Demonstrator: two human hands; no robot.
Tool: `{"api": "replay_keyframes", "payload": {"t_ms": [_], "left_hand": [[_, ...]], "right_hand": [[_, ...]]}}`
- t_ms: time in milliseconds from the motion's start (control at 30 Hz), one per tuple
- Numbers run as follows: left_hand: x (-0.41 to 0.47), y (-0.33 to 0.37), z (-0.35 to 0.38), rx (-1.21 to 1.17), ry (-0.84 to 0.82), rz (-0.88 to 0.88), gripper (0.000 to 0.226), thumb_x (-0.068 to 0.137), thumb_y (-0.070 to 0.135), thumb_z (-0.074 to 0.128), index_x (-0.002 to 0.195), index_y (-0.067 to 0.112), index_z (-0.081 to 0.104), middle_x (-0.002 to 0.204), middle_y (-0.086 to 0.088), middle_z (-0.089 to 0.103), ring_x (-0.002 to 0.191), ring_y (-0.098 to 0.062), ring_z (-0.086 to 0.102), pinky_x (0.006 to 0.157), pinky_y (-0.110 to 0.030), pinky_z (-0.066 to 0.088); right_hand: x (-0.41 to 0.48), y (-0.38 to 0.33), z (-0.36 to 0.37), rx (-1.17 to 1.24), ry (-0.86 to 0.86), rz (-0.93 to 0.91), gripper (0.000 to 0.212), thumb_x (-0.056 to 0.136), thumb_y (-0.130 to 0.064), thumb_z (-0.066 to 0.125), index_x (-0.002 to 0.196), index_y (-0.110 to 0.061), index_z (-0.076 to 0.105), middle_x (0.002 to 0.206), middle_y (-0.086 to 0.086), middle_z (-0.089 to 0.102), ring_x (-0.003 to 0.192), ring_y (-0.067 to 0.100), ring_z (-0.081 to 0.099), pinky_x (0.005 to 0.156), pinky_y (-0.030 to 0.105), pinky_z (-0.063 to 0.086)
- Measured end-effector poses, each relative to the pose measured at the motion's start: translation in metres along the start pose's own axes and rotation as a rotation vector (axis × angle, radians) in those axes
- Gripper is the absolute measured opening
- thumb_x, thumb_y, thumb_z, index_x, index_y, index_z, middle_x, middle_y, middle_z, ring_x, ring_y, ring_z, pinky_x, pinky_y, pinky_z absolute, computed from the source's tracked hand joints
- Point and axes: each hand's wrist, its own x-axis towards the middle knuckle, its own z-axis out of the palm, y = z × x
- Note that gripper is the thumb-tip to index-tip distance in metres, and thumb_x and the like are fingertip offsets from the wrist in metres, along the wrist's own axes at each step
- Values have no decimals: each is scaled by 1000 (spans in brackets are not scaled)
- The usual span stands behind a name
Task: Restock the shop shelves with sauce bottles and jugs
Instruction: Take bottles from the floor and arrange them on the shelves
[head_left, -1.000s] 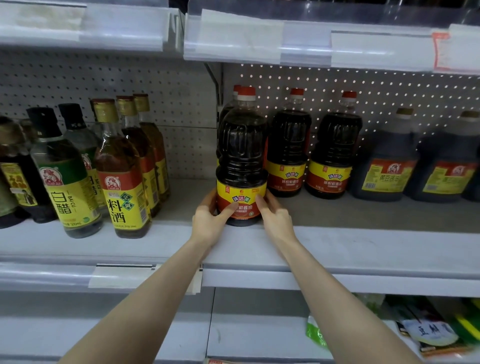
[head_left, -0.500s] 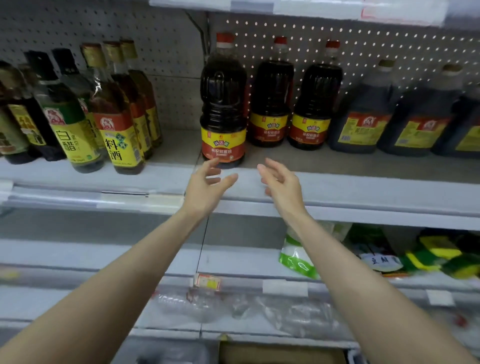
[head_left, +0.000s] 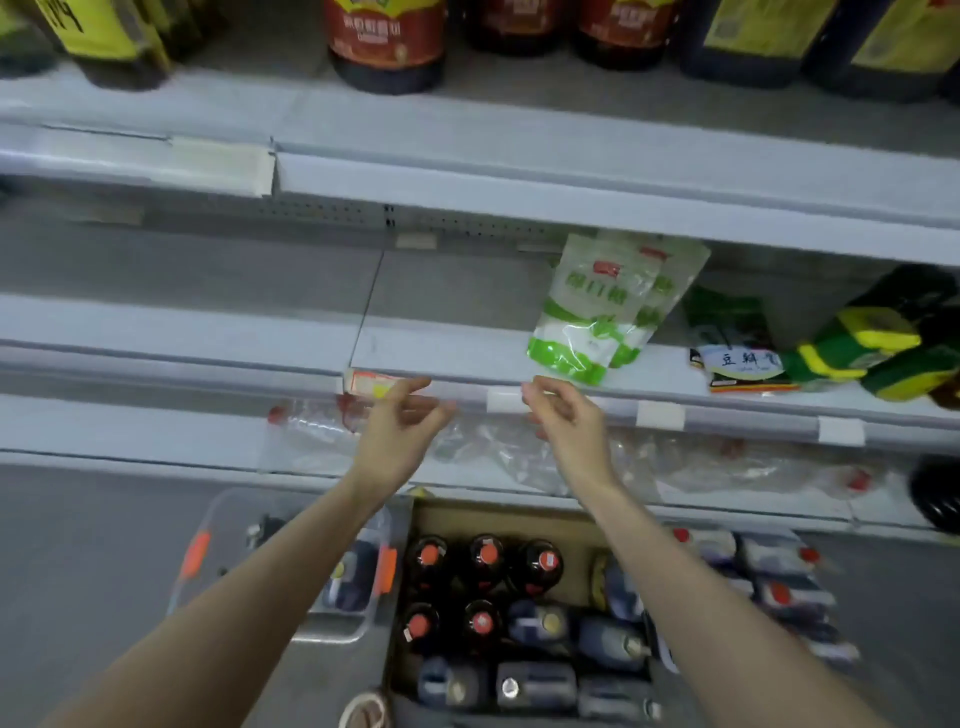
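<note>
A dark sauce bottle with a red and yellow label stands at the front of the upper shelf, with more dark bottles and jugs behind and to its right. Below on the floor, a cardboard box holds several red-capped sauce bottles and dark jugs lying on their sides. My left hand and my right hand hang in the air in front of the lower shelf edge, above the box. Both have loosely curled fingers and hold nothing.
A green and white pouch leans on the middle shelf, with green and yellow packs to its right. Crumpled clear plastic wrap lies on the lowest shelf. A clear plastic bin with orange clips sits left of the box.
Both hands let go of the sauce bottle on the upper shelf and dropped away from it. The view tilted down, so the box of bottles on the floor came into sight.
</note>
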Motion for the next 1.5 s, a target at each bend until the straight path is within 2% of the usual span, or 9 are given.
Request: {"api": "replay_keyframes", "payload": {"t_ms": [267,367,600,733,800,900,1033,1233,1500], "left_hand": [[-20,-171,36,-6,-55,-266,35,86,21,69,116,9,58,101,-3,68,96,-15,64,76,-11,48],[-27,-233,45,36,-83,-325,32,85,22,70,112,7,62,97,-5,71,95,-16,66,89,-30,50],[-47,-355,60,77,-74,-512,28,87,16,67,112,8,58,87,-7,66,75,-12,60,62,-7,46],[-57,-404,65,74,-74,-575,45,78,31,76,107,-1,62,83,-15,67,74,-19,62,68,-27,51],[-62,-425,66,115,-85,-576,60,65,53,72,99,4,64,81,-13,70,76,-23,65,72,-39,52],[-68,-442,72,112,-109,-583,29,82,31,73,91,6,63,73,-5,65,70,-18,62,68,-36,50],[-68,-454,80,53,-109,-580,14,90,15,62,91,1,61,69,-6,65,61,-12,63,54,-18,49],[-61,-461,86,42,-104,-600,15,91,23,62,92,8,65,67,0,67,61,-5,63,58,-20,49],[-56,-464,77,21,-127,-616,18,92,21,60,94,3,62,73,-14,68,62,-11,64,58,-18,52]], "right_hand": [[-24,174,8,-63,-8,240,22,89,-29,67,105,-15,67,93,-4,70,87,9,65,84,25,48],[-33,236,15,-85,9,333,12,88,-29,67,96,-21,66,84,-7,69,82,12,66,80,30,50],[-59,367,40,-109,25,544,24,87,-25,69,107,-12,63,83,-3,66,76,8,62,68,15,46],[-73,422,53,-139,18,645,50,87,-30,69,130,-14,50,108,-2,59,95,8,60,75,9,44],[-80,445,60,-99,31,698,54,85,-32,71,132,-22,45,109,-9,56,108,14,56,92,23,45],[-87,473,70,-98,45,733,48,77,-46,75,116,-28,54,116,-6,59,111,14,58,103,36,45],[-93,488,78,-40,97,810,57,82,-42,72,129,-19,50,123,-2,59,115,15,55,98,29,41],[-92,498,86,199,157,915,72,87,-44,63,147,-24,30,129,-5,48,114,14,48,98,31,40],[-90,519,93,426,178,925,119,42,-68,83,145,-38,32,135,0,55,119,22,57,104,48,45]]}}
